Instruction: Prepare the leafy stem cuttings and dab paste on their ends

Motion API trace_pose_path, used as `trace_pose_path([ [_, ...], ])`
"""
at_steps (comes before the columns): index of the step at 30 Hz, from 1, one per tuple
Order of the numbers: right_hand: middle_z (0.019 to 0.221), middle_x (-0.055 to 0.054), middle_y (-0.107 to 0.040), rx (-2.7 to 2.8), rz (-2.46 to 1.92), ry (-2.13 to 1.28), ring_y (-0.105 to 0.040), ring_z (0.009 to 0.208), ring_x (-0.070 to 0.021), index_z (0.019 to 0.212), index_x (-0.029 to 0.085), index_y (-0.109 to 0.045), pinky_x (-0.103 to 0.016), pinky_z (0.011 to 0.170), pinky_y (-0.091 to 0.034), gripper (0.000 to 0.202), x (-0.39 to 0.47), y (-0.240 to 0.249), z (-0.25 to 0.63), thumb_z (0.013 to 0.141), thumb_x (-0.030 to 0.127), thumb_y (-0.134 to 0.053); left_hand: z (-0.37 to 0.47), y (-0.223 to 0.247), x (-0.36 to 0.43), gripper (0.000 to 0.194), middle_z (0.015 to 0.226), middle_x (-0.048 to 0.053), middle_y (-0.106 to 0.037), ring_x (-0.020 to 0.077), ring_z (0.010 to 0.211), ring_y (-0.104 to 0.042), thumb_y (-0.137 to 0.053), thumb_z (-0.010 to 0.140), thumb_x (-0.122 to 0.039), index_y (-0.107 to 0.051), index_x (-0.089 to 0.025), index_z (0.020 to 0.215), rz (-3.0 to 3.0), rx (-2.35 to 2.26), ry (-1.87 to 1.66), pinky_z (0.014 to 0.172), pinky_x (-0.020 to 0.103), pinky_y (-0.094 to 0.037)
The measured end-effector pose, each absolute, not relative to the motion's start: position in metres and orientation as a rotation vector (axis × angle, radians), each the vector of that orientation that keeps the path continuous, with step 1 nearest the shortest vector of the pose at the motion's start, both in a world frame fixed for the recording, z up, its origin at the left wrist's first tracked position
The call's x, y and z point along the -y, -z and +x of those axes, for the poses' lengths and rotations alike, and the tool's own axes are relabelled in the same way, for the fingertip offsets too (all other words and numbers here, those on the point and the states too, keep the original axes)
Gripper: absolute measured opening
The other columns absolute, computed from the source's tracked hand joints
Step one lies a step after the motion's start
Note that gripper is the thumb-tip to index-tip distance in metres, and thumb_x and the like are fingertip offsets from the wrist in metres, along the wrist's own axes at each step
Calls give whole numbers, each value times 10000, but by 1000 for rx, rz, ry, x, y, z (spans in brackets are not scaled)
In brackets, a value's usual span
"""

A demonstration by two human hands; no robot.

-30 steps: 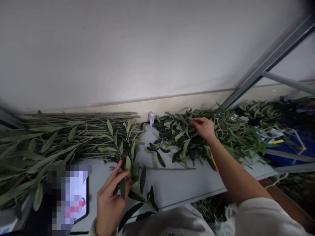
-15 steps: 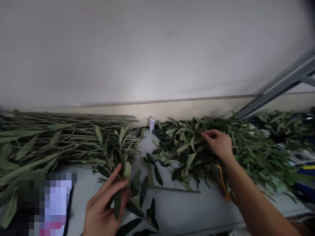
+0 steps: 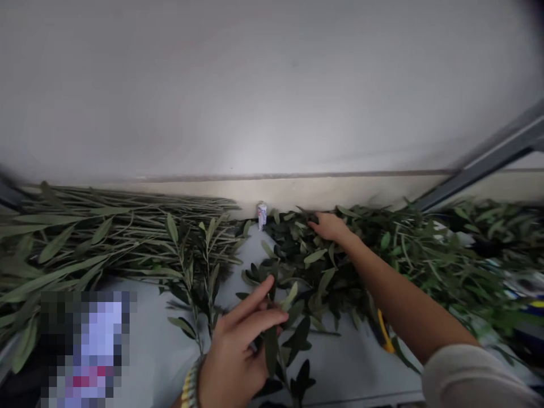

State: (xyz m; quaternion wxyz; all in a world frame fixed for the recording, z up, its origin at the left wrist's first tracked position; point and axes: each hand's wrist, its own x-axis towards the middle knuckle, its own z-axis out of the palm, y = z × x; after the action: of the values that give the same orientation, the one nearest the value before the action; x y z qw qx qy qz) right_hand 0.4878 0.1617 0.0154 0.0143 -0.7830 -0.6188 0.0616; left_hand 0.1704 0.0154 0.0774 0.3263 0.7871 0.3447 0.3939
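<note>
My left hand (image 3: 242, 345) is closed round a leafy branch (image 3: 297, 343), whose dark green leaves hang down below the fingers. Farther back, my right hand (image 3: 329, 226) reaches into a heap of leafy sprigs (image 3: 317, 258) close to the wall. Its fingertips are pinched on a sprig there, partly hidden among the leaves. To the left lies a thick bundle of long leafy stems (image 3: 123, 238), cut ends pointing right. Two upright-looking sprigs (image 3: 193, 283) rest in front of that bundle.
A small white printed bottle or tube (image 3: 262, 215) stands at the wall's foot. Beneath my right forearm lies a yellow-and-black tool (image 3: 386, 334). More greenery (image 3: 425, 255) and blue packaging (image 3: 527, 334) are at right. A grey metal bar (image 3: 480, 164) slants there; a blurred-out screen (image 3: 96, 345) is at left.
My left hand has moved right and slightly forward with its branch. My right hand has moved left and a little back, deeper over the heap near the wall.
</note>
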Motion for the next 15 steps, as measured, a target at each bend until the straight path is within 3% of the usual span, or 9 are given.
trace_pose_path([
  [2, 1055, -115, -672, 1927, -2381, -174, -605, 986, -263, 1065, 148, -631, -354, 874, -437, 311, -153, -17, 499, 834, 319, -510, 186, -77, -28, 296, 1298, 105, -537, 182, 918, -670, -559, 742, -56, -675, -231, 950, 2057, -834, -1036, 805, 274, -553],
  [5, 1209, -66, -608, 1877, -2313, -72, -559, 1086, -199, 1199, 160, -561, -268, 936, -402, 389, -130, -33, 521, 859, 329, -475, 216, -72, -55, 313, 1261, 106, -570, 199, 1006, -637, -558, 719, -32, -674, -209, 950, 2050, -744, -1062, 861, 301, -530],
  [8, 1224, -90, -595, 1731, -2349, 67, -551, 1101, -219, 1229, 127, -538, -286, 948, -399, 422, -109, -55, 545, 849, 302, -486, 247, -67, -82, 317, 1242, 124, -582, 211, 1017, -632, -559, 708, -22, -673, -190, 951, 2000, -692, -1081, 806, 302, -554],
  [11, 1141, -141, -637, 1583, -2484, 141, -573, 1073, -261, 1143, 82, -600, -332, 947, -397, 364, -100, -70, 566, 806, 169, -493, 269, -66, -97, 303, 1234, 131, -585, 211, 947, -659, -571, 694, -21, -675, -179, 932, 1920, -670, -1087, 714, 292, -578],
  [15, 1049, -167, -675, 1573, -2533, 102, -610, 1005, -282, 1057, 55, -648, -330, 904, -428, 349, -103, -73, 570, 726, 109, -555, 275, -67, -101, 295, 1215, 136, -597, 212, 961, -654, -582, 682, -19, -677, -168, 919, 1853, -645, -1101, 721, 296, -580],
])
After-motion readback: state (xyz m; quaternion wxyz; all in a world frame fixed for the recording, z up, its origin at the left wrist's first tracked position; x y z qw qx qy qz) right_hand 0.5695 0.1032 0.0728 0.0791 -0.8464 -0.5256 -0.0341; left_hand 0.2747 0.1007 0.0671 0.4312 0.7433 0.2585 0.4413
